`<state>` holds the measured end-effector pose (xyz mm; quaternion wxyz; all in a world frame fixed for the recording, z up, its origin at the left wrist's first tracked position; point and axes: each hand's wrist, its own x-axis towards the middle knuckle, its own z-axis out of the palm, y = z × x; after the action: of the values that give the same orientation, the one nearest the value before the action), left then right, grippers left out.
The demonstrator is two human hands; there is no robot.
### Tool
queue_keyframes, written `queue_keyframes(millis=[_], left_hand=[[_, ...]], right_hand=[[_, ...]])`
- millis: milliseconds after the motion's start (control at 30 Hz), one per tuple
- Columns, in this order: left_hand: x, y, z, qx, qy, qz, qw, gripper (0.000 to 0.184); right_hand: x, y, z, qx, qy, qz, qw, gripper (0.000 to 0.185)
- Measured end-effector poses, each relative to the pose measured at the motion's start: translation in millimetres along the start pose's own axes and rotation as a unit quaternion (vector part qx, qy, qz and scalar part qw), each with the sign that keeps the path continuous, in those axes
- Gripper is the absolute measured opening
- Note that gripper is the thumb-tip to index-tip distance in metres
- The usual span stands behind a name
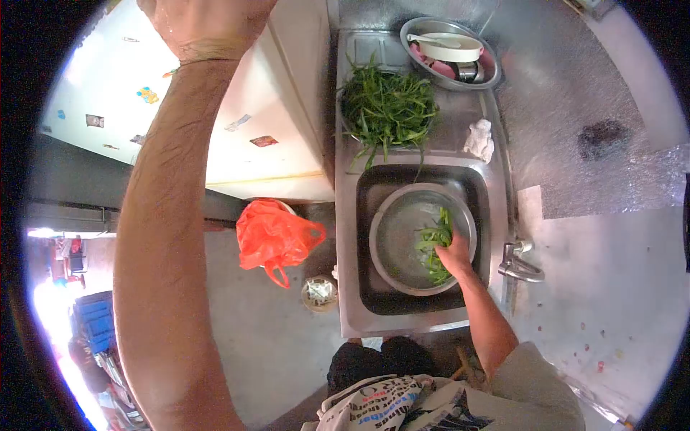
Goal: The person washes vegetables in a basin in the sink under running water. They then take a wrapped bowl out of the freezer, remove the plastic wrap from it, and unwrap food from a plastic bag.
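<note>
Holding a small bunch of leafy greens (435,237), the right hand (454,257) reaches down into a round metal basin (395,233), which stands inside the sink (413,305). Its grip seems to be pinching the bunch between the thumb and the fingers, although the leaves cover part of the fingers. The left hand (212,29) is raised at the upper edge of the view, apart from the sink, and it is cut off there, so I cannot tell if its grip is spread or pressed together. A bigger heap of greens (388,108) lies on the metal counter (460,118), just beyond the sink, and the tap (519,267) is at the right side. I judge that the step in hand is the rinsing of this bunch, though the water in the basin is hard to make out. The next move, in my opinion, calls for a gentle turning of the leaves, then a lift over the basin rim with time for dripping, without crushing the stems
</note>
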<state>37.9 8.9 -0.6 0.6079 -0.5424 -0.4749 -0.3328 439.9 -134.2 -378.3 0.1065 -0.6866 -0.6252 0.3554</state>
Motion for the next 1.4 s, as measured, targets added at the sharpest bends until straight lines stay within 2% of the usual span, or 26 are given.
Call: queue_keyframes(millis=[67,167,200,300,333,400,433,500,533,600,633,700,733,833,867,1000,1133,1233,1300,1333,1400], left_hand=[[1.5,0.8,-1.6,-0.008,0.011,0.001,1.0,0.012],[0.1,-3.5,7.5,-0.041,0.049,-0.001,0.998,0.012],[-1.6,-7.5,13.8,-0.051,0.06,-0.001,0.997,0.013],[-10.6,-20.5,37.0,0.032,0.129,0.042,0.99,0.012],[-12.9,-12.0,38.1,-0.144,0.065,-0.037,0.987,0.012],[-7.4,-4.2,31.8,-0.312,0.001,-0.115,0.943,0.012],[-2.3,-3.9,18.4,-0.179,0.041,-0.057,0.981,0.012],[1.3,-3.4,8.7,-0.038,0.078,0.002,0.996,0.012],[0.7,-3.9,8.2,-0.043,0.08,0.008,0.996,0.012],[0.0,-4.8,8.0,-0.045,0.081,0.017,0.996,0.013],[0.4,-5.1,8.4,-0.041,0.079,0.018,0.996,0.012],[-2.6,-14.2,19.8,-0.035,0.077,0.022,0.996,0.012],[-5.8,-27.0,36.6,0.007,0.12,0.053,0.991,0.013],[-7.0,-39.7,48.8,0.039,0.171,0.106,0.979,0.013],[-6.0,-42.2,49.4,0.034,0.174,0.118,0.977,0.013],[-4.7,-50.3,50.5,0.041,0.193,0.174,0.965,0.013],[-5.5,-46.7,48.8,0.061,0.172,0.15,0.972,0.012],[-3.7,-45.7,45.3,0.05,0.169,0.145,0.974,0.012],[-5.1,-43.8,43.3,0.03,0.169,0.147,0.974,0.013],[-5.9,-42.1,43.4,0.035,0.161,0.129,0.978,0.013],[-7.3,-39.6,43.2,0.043,0.154,0.108,0.981,0.013]], right_hand=[[-0.6,-22.9,-12.7,0.014,0.023,-0.071,0.997,0.044],[-2.3,-80.0,-38.5,0.081,0.036,-0.075,0.993,0.043],[2.1,-95.0,-43.0,0.106,0.064,-0.116,0.985,0.044],[27.7,-154.1,-69.1,0.123,0.09,-0.172,0.973,0.045],[35.2,-177.7,-78.8,0.131,0.104,-0.189,0.968,0.044],[64.3,-214.4,-89.2,0.117,0.127,-0.226,0.959,0.044],[82.1,-229.4,-91.8,0.094,0.136,-0.245,0.955,0.044],[109.4,-262.4,-93.9,0.083,0.155,-0.282,0.943,0.05],[130.0,-273.1,-91.2,0.083,0.153,-0.285,0.943,0.05],[167.7,-287.3,-77.8,-0.035,0.183,-0.319,0.929,0.058],[178.0,-290.9,-67.3,-0.033,0.18,-0.322,0.929,0.058],[193.6,-298.4,-46.2,-0.153,0.196,-0.243,0.938,0.064],[210.3,-291.3,-33.2,-0.187,0.153,-0.228,0.943,0.075],[225.9,-275.8,-2.1,-0.233,0.149,-0.208,0.938,0.085],[228.4,-274.3,1.5,-0.231,0.083,-0.161,0.956,0.089],[240.6,-254.7,24.7,-0.275,0.131,-0.193,0.933,0.086],[247.1,-253.2,22.9,-0.263,0.114,-0.191,0.939,0.087],[245.0,-266.4,4.7,-0.272,0.063,-0.168,0.945,0.088],[240.1,-281.6,-19.3,-0.247,-0.035,-0.141,0.958,0.092],[239.3,-289.9,-36.9,-0.284,-0.103,-0.182,0.936,0.098],[275.9,-286.7,-44.8,-0.287,-0.133,-0.209,0.925,0.092]])
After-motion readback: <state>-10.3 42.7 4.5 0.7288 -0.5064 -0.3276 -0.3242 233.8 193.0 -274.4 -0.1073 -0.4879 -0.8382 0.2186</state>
